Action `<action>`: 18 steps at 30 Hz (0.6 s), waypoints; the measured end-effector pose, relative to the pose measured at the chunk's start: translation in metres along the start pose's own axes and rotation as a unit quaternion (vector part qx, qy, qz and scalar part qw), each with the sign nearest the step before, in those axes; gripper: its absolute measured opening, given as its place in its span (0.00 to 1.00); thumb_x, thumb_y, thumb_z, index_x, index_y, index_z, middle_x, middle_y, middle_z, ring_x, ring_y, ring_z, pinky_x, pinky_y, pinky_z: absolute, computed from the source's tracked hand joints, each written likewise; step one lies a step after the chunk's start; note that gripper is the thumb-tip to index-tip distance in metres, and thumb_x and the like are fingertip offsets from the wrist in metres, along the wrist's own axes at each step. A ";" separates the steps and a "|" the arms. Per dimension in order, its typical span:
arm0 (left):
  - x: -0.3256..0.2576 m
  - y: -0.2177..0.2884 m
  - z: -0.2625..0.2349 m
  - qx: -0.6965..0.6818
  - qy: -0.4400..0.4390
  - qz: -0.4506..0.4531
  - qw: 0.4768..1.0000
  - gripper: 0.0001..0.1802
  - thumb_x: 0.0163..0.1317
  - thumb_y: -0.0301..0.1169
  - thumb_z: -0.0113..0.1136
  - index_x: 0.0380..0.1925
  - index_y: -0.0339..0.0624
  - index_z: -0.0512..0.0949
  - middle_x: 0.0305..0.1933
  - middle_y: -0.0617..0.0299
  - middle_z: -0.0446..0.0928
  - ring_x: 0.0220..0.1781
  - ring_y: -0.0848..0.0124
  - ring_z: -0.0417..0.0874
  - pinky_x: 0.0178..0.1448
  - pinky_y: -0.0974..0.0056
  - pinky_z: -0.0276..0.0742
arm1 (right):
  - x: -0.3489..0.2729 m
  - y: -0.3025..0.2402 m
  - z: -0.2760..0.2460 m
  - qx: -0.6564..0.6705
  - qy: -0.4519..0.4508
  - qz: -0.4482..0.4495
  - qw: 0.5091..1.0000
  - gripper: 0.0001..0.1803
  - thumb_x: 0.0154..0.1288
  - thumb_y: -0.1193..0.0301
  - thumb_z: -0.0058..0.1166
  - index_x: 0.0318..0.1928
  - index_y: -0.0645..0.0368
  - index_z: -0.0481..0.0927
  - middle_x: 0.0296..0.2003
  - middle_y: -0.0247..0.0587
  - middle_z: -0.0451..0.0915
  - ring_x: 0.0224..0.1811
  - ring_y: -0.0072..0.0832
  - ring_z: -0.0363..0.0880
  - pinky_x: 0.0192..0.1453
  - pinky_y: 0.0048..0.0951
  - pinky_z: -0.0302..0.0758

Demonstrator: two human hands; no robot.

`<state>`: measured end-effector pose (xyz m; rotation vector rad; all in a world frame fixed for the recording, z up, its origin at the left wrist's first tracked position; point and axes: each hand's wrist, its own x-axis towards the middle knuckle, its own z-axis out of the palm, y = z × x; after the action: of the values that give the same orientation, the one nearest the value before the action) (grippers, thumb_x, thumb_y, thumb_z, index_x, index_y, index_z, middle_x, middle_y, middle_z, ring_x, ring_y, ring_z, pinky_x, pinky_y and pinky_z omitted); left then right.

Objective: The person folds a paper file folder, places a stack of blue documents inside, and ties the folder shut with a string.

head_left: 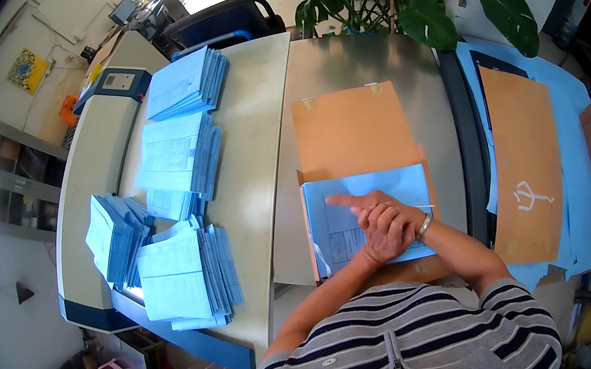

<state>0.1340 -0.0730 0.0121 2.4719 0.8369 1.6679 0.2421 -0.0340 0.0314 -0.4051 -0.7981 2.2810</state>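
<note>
Head view: left hand [382,245] against right hand [395,205], fingers mostly curled

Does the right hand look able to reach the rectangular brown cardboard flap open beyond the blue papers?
Probably yes: the right hand is over the papers, and nothing visible blocks its way to the flap.

The left forearm [331,297] slants up from the lower centre of the frame, and the right forearm [462,247] reaches in from the lower right, bent at the elbow. The left hand [382,242] and right hand [390,203] meet just right of the frame's centre, overlapping. The right index finger [341,200] stretches toward the frame's left; which hand owns each curled finger is hard to tell
</note>
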 end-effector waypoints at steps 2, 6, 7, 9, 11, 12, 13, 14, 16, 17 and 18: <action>0.007 0.005 -0.014 -0.018 -0.050 -0.034 0.998 0.18 0.51 0.31 0.69 0.43 0.44 0.77 0.50 0.54 0.76 0.58 0.54 0.76 0.69 0.44 0.62 | 0.007 0.004 0.011 -0.317 0.034 -0.028 0.947 0.32 0.71 0.77 0.40 0.74 0.41 0.67 0.23 0.27 0.63 0.23 0.22 0.64 0.29 0.22 0.67; 0.013 0.011 -0.058 -0.103 -0.118 -0.094 0.983 0.21 0.50 0.19 0.67 0.45 0.41 0.76 0.52 0.53 0.78 0.57 0.51 0.77 0.72 0.42 0.62 | 0.021 0.005 0.027 -0.778 0.124 -0.048 0.615 0.34 0.67 0.71 0.48 0.71 0.21 0.69 0.19 0.44 0.70 0.21 0.37 0.68 0.29 0.35 0.72; 0.016 0.010 -0.075 -0.088 -0.128 -0.096 0.983 0.20 0.50 0.18 0.65 0.45 0.41 0.76 0.52 0.52 0.78 0.58 0.51 0.76 0.71 0.43 0.64 | 0.020 0.009 0.022 -0.779 0.132 -0.048 0.612 0.35 0.66 0.73 0.49 0.70 0.22 0.70 0.20 0.44 0.72 0.21 0.38 0.71 0.29 0.36 0.73; 0.009 -0.001 -0.115 -0.035 -0.122 -0.105 0.986 0.20 0.50 0.15 0.60 0.45 0.40 0.76 0.51 0.51 0.78 0.57 0.52 0.77 0.67 0.45 0.68 | 0.027 0.011 0.025 -0.785 0.136 -0.052 0.602 0.36 0.63 0.75 0.51 0.69 0.23 0.72 0.20 0.45 0.76 0.22 0.40 0.77 0.29 0.38 0.75; 0.007 -0.017 -0.151 0.031 -0.114 -0.139 0.983 0.21 0.50 0.13 0.55 0.45 0.40 0.77 0.51 0.49 0.77 0.54 0.51 0.78 0.62 0.48 0.71 | 0.031 0.007 0.033 -0.794 0.139 -0.014 0.592 0.36 0.62 0.78 0.49 0.66 0.23 0.74 0.23 0.47 0.81 0.26 0.44 0.83 0.31 0.43 0.78; 0.011 -0.023 -0.165 0.065 -0.117 -0.162 0.978 0.22 0.50 0.12 0.52 0.46 0.39 0.77 0.51 0.48 0.77 0.52 0.50 0.79 0.60 0.49 0.73 | 0.033 0.008 0.033 -0.795 0.141 -0.011 0.590 0.36 0.62 0.79 0.48 0.65 0.23 0.75 0.23 0.47 0.81 0.27 0.45 0.83 0.33 0.44 0.79; 0.014 -0.029 -0.172 0.072 -0.150 -0.182 0.969 0.23 0.51 0.12 0.51 0.47 0.38 0.78 0.52 0.47 0.76 0.51 0.49 0.79 0.58 0.51 0.74 | 0.035 0.009 0.033 -0.796 0.144 -0.008 0.587 0.35 0.62 0.79 0.47 0.65 0.23 0.76 0.24 0.47 0.82 0.27 0.46 0.84 0.34 0.45 0.80; 0.019 -0.035 -0.178 0.082 -0.179 -0.203 0.959 0.23 0.51 0.12 0.49 0.48 0.38 0.78 0.53 0.47 0.75 0.51 0.49 0.79 0.55 0.53 0.76 | 0.036 0.009 0.034 -0.795 0.144 -0.009 0.589 0.35 0.62 0.79 0.47 0.65 0.24 0.76 0.24 0.47 0.82 0.28 0.46 0.84 0.34 0.45 0.80; 0.018 -0.045 -0.190 0.040 -0.260 -0.279 0.924 0.29 0.52 0.11 0.49 0.55 0.42 0.79 0.56 0.47 0.73 0.48 0.49 0.80 0.51 0.56 0.78 | 0.036 0.008 0.038 -0.792 0.148 -0.010 0.593 0.35 0.62 0.79 0.48 0.64 0.25 0.77 0.25 0.48 0.83 0.29 0.47 0.85 0.35 0.45 0.81; 0.014 -0.047 -0.190 0.013 -0.278 -0.292 0.915 0.28 0.53 0.12 0.50 0.54 0.42 0.79 0.56 0.47 0.73 0.48 0.50 0.80 0.50 0.56 0.79 | 0.036 0.008 0.040 -0.795 0.149 -0.003 0.589 0.34 0.63 0.79 0.47 0.64 0.25 0.77 0.26 0.48 0.83 0.30 0.47 0.85 0.35 0.45 0.81; 0.011 -0.049 -0.190 -0.014 -0.295 -0.304 0.906 0.27 0.54 0.12 0.51 0.54 0.42 0.79 0.55 0.48 0.73 0.47 0.51 0.80 0.50 0.57 0.79 | 0.036 0.008 0.043 -0.797 0.150 0.003 0.585 0.34 0.63 0.78 0.47 0.64 0.25 0.77 0.26 0.48 0.84 0.30 0.47 0.85 0.36 0.45 0.81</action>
<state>-0.0482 -0.0748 0.0852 2.1492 1.2727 0.6703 0.1914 -0.0325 0.0569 -1.4447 -2.4170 0.7183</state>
